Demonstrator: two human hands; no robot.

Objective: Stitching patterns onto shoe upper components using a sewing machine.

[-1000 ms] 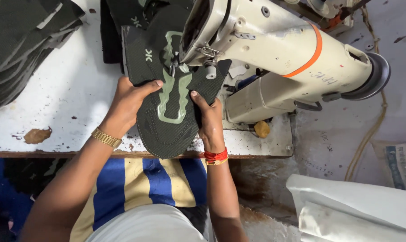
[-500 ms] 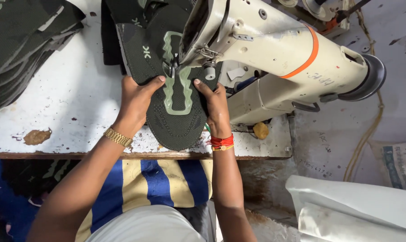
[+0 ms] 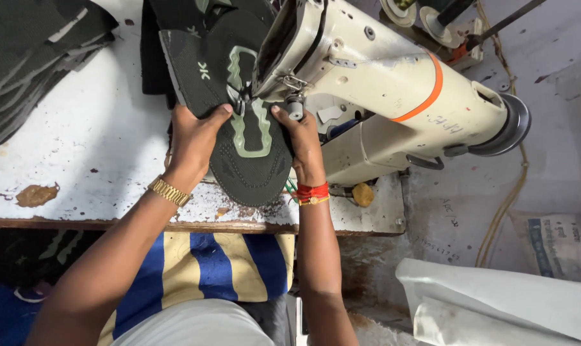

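1. We take the cream industrial sewing machine (image 3: 393, 96) with its orange band as our landmark; the dark green sandal sole (image 3: 249, 154) lies flat on the worn white worktable (image 3: 79, 166), directly under the machine's needle end.
2. The sole's long axis runs from the needle toward us, with its rounded end at the near table edge. A pale green wavy strip (image 3: 252, 131) follows that axis down the middle.
3. Our left hand (image 3: 194, 138) presses on the sole's side away from the machine body, fingers spread flat, the thumb pointing in at the needle. It closes on nothing.
4. Our right hand (image 3: 300, 138) presses on the side nearest the machine body, fingers likewise flat rather than curled round anything. Both hands sit about equally near the needle, one on each side of the strip.
5. We count one sole under the needle, another sole (image 3: 188, 70) lying beyond it, and one stack of dark soles (image 3: 34, 64) far off on the table's left; their number is unclear.
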